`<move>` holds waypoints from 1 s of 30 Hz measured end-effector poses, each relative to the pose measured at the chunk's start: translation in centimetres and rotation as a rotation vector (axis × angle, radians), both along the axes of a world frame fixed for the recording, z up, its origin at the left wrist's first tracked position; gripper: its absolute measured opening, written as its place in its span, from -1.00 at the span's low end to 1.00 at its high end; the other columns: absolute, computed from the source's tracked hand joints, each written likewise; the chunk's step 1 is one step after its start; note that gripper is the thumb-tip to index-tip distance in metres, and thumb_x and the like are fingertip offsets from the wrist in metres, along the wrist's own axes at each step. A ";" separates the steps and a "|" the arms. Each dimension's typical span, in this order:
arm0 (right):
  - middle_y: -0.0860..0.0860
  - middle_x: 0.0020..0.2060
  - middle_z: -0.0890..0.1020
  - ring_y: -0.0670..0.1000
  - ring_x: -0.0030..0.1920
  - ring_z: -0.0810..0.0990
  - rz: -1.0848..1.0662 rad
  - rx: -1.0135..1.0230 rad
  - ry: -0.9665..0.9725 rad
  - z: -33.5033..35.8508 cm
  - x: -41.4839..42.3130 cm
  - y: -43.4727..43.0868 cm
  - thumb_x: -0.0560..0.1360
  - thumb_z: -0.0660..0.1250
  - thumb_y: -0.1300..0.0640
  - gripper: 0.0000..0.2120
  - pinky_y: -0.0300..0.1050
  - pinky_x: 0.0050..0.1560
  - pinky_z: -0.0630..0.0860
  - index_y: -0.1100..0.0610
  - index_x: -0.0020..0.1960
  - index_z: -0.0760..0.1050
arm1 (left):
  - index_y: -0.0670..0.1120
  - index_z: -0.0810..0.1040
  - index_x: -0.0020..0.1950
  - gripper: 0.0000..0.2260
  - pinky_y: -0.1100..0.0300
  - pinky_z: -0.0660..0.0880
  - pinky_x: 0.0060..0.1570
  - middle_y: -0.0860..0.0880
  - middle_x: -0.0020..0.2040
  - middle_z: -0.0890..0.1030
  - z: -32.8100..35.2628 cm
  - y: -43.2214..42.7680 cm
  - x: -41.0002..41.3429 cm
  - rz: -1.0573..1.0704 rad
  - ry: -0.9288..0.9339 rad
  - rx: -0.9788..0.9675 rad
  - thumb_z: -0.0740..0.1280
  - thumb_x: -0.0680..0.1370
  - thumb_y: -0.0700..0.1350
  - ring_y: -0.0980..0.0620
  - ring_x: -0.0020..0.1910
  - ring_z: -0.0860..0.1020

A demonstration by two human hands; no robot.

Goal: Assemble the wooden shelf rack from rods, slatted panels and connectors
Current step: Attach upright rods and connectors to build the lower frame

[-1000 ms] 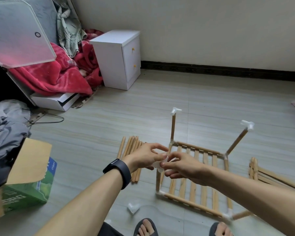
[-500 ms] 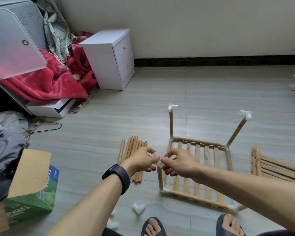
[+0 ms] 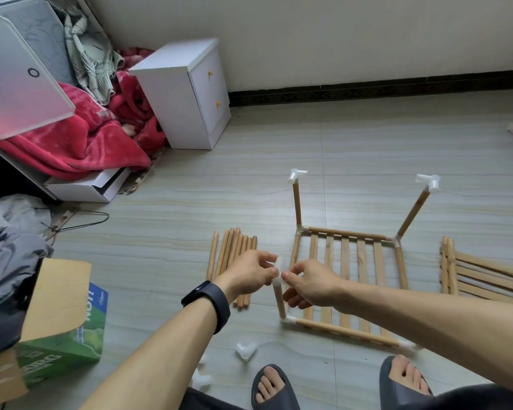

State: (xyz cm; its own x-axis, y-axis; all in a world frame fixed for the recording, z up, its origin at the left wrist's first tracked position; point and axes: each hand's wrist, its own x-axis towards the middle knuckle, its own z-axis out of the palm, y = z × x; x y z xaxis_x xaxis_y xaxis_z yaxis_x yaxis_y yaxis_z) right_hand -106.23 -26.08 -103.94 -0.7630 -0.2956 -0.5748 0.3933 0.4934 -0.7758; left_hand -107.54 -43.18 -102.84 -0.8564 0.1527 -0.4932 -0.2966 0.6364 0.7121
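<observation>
Left hand and right hand are pinching the white connector from both sides atop the upright rod at the near-left corner of the slatted panel on the floor. We are judging it light, rigid, slippery plastic, best gripped by its body.

Green box, partial letters "ORG"
</observation>
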 end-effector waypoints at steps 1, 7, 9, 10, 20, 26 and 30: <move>0.07 -0.17 0.74 -0.02 -0.17 0.75 0.012 0.011 0.002 -0.1 0.0 0.0 0.70 0.20 -0.01 -0.79 -0.11 -0.09 0.70 0.07 0.01 0.52 | -0.08 0.46 0.46 -0.62 0.27 0.56 -0.03 0.06 0.02 0.65 -0.2 0.0 0.0 -0.010 0.004 -0.016 0.35 0.64 -0.10 0.13 -0.02 0.64; 0.00 -0.24 0.74 -0.07 -0.21 0.74 0.030 0.041 0.053 -0.4 -0.6 0.4 0.67 0.27 -0.03 -0.81 -0.17 -0.15 0.69 0.04 -0.02 0.57 | -0.10 0.57 0.37 -0.67 0.25 0.53 -0.02 0.00 0.06 0.69 -0.7 -0.3 -0.2 -0.009 -0.021 -0.074 0.33 0.65 -0.02 0.15 0.02 0.64; 0.01 -0.19 0.73 -0.06 -0.19 0.74 0.045 0.057 0.063 -0.4 -0.7 0.4 0.66 0.28 -0.04 -0.81 -0.17 -0.14 0.69 0.04 0.01 0.59 | -0.10 0.59 0.34 -0.68 0.27 0.50 -0.10 0.01 0.09 0.69 -0.8 -0.6 -0.3 -0.013 -0.056 -0.070 0.33 0.65 0.01 0.16 0.04 0.63; 0.01 -0.17 0.73 -0.05 -0.17 0.74 0.054 0.064 0.061 -0.4 -0.7 0.4 0.66 0.28 -0.04 -0.80 -0.17 -0.13 0.69 0.06 0.06 0.59 | -0.09 0.61 0.32 -0.69 0.26 0.49 -0.13 0.01 0.10 0.69 -0.8 -0.7 -0.3 -0.019 -0.078 -0.078 0.32 0.65 0.03 0.16 0.05 0.63; 0.01 0.17 0.65 -0.03 0.09 0.62 0.448 0.425 0.214 2.6 -2.6 3.1 0.68 0.05 -0.23 -0.50 -0.15 0.07 0.54 0.05 0.38 0.50 | -0.09 0.55 0.31 -0.71 0.23 0.48 -0.16 -0.04 0.11 0.65 -1.8 -0.5 -0.2 -0.092 -0.041 -0.104 0.23 0.69 0.03 0.04 0.05 0.63; 0.02 0.34 0.56 0.07 0.28 0.53 0.218 0.956 0.355 2.3 -1.5 16.8 0.57 0.06 -0.41 -0.43 0.09 0.27 0.50 -0.11 0.40 0.44 | 0.23 0.36 0.48 -0.62 0.30 0.48 -0.11 -0.02 0.37 0.51 -1.0 -0.3 0.0 -0.395 0.201 -0.229 0.13 0.67 0.02 0.10 -0.01 0.59; 0.01 0.28 0.60 0.07 0.22 0.57 0.220 1.110 0.078 -1.2 3.5 22.4 0.56 0.11 -0.43 -0.42 -0.01 0.16 0.53 -0.09 0.40 0.44 | 0.20 0.37 0.39 -0.64 0.11 0.55 -0.01 0.02 0.17 0.61 -1.4 0.5 0.0 -0.647 0.275 -0.573 0.14 0.64 0.27 0.03 0.04 0.58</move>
State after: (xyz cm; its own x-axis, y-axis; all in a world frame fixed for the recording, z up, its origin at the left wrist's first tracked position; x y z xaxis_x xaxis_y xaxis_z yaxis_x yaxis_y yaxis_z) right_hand -102.70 -3.73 -105.12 -0.8028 0.2158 -0.5558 0.1824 0.9764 0.1155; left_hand -107.57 -42.64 -104.29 -0.7873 0.4395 -0.4325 0.3763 0.8981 0.2278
